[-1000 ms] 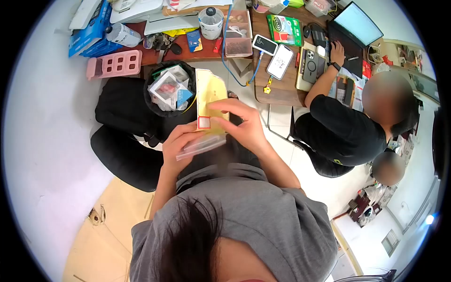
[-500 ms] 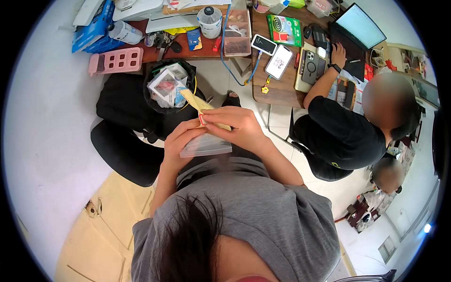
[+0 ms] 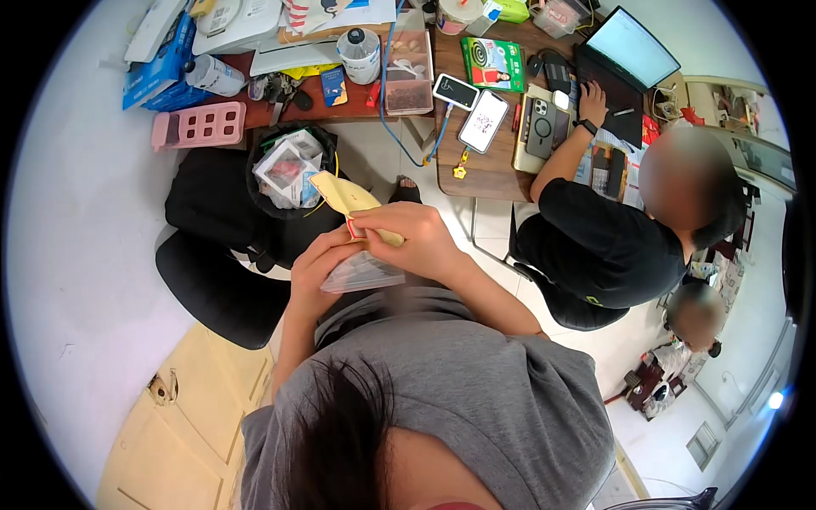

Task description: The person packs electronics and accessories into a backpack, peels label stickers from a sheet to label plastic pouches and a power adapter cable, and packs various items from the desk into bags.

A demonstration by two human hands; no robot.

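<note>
Head view: left hand (image 3: 316,263) clamped on the clear bag (image 3: 364,274), right hand (image 3: 418,238) pinching the yellow paper (image 3: 342,195), bent and outside the bag.

Grey short-sleeved top (image 3: 484,374), loose fabric; long dark hair (image 3: 340,416) hanging over front; dark-framed glasses (image 3: 693,500).

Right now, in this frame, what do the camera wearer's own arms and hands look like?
The left hand and right hand are both bare, with no gloves, watch or visible rings. The forearms are uncovered below the loose short sleeves of a grey top. Fingernail detail is too small to tell.
</note>
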